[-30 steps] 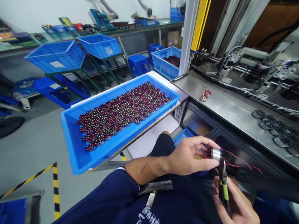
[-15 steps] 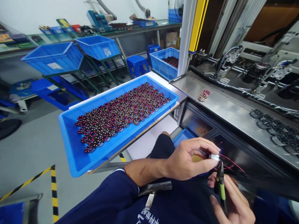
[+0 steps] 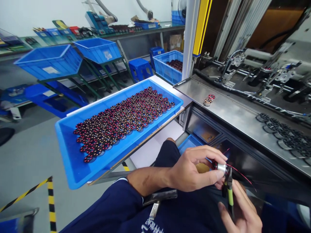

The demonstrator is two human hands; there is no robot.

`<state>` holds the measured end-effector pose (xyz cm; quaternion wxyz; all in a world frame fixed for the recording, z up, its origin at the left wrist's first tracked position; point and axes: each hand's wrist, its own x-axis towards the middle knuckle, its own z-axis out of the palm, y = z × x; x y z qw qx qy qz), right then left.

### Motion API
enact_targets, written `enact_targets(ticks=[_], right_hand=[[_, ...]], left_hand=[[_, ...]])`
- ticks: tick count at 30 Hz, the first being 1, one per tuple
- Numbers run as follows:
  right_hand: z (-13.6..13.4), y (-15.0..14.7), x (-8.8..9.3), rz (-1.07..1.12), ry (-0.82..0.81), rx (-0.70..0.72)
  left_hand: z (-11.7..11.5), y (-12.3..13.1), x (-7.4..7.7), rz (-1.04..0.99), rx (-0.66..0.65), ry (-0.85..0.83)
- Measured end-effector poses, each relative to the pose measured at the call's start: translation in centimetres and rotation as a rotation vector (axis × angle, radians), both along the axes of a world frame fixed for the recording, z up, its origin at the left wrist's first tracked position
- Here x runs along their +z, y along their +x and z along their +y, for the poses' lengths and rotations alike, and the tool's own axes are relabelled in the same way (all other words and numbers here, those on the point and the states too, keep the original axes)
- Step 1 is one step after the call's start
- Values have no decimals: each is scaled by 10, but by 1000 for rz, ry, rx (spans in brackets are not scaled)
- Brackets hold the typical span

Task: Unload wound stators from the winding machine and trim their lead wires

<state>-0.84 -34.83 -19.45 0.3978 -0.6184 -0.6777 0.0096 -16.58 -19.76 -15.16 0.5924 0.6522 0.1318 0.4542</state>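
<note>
My left hand (image 3: 194, 168) pinches a small wound motor stator (image 3: 218, 166) with a silver end and thin red wire leads trailing to the right. My right hand (image 3: 240, 210) grips green-handled cutters (image 3: 229, 192), whose jaws sit right beside the stator's silver end. Both hands hover over my lap in dark blue clothing, below the edge of a steel machine table (image 3: 238, 113).
A blue tray (image 3: 70, 165) filled with several red-wound stators rests on a stand to my left. Two stators (image 3: 209, 99) lie on the steel table, black ring parts (image 3: 284, 132) at right. Blue bins (image 3: 48, 61) and shelves stand behind; hazard tape (image 3: 50, 200) marks the floor.
The stator has dropped slightly and turned in my left hand, and the cutters have come up to its silver end. The view shifted a little right.
</note>
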Motion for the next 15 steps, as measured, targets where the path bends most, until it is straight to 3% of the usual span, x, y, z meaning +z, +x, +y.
enact_targets(ticks=[9, 15], right_hand=[[-6, 6, -5, 52, -11, 31], [-2, 10, -9, 257, -106, -48]], left_hand=[[-1, 0, 1, -4, -21, 53], [7, 1, -5, -29, 22, 183]])
